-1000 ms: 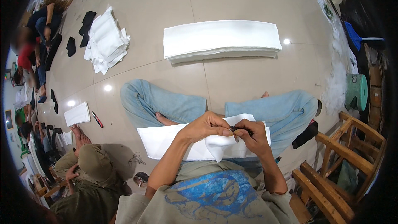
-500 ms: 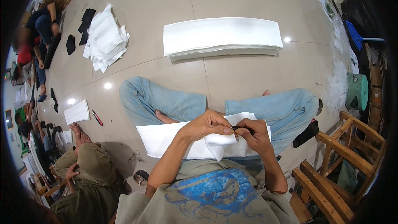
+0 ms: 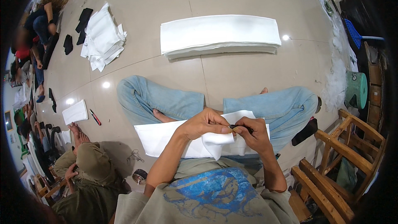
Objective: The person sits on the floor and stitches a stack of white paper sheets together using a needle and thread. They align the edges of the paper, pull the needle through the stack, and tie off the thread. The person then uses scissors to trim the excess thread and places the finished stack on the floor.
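Note:
A white cloth panel (image 3: pixel 155 139) lies across my lap, over the jeans. Part of it is lifted and bunched between my hands. My left hand (image 3: pixel 202 125) pinches this raised fold between thumb and fingers. Close against its fingertips is my right hand (image 3: pixel 255 135), closed around a small dark tool (image 3: pixel 233 127). Fingers cover most of that tool, so its exact kind is hidden. Its tip is right at the pinched cloth edge.
Ahead lies a neat stack of white panels (image 3: pixel 219 33); a loose pile (image 3: pixel 103 37) is farther left. Wooden stools (image 3: pixel 344 153) stand close at my right, near a green roll (image 3: pixel 356 89). A co-worker (image 3: pixel 89 166) sits at my left, by a red-and-black cutter (image 3: pixel 95 117).
The view has shifted slightly. Both hands keep their hold at nearly the same place, with only small finger movement at the cloth.

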Available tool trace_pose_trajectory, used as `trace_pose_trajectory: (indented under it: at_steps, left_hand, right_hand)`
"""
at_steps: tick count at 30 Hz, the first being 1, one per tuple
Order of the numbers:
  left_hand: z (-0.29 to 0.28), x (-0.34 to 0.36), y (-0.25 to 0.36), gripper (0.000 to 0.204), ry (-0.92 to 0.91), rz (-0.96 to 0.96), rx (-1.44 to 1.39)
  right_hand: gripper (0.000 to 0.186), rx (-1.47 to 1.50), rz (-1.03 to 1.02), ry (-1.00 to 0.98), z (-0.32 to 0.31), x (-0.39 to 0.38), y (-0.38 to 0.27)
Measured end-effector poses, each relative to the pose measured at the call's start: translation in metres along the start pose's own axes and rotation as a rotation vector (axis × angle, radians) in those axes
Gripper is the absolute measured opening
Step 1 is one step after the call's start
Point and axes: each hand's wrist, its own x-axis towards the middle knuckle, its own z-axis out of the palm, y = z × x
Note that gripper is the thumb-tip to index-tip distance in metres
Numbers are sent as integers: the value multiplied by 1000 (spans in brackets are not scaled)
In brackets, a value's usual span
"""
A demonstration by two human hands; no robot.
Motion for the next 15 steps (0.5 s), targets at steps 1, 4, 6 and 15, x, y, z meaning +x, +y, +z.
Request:
trace_pose_trajectory:
  at_steps: [1,4,6,15]
  left_hand:
    - [0,1,-1,24,0,1,-2]
    - [0,1,0,23,5,-12,-22]
    - [2,3,3,22,5,14,-26]
    - [9,8,7,19,132,92,228]
  right_hand:
    - [23,0,-4,5,0,0,0]
    - [24,-11,1,21,0,-1,1]
    - [25,8,30,29,-1,-2,3]
    - [31,-54,345,216,-8,28,8]
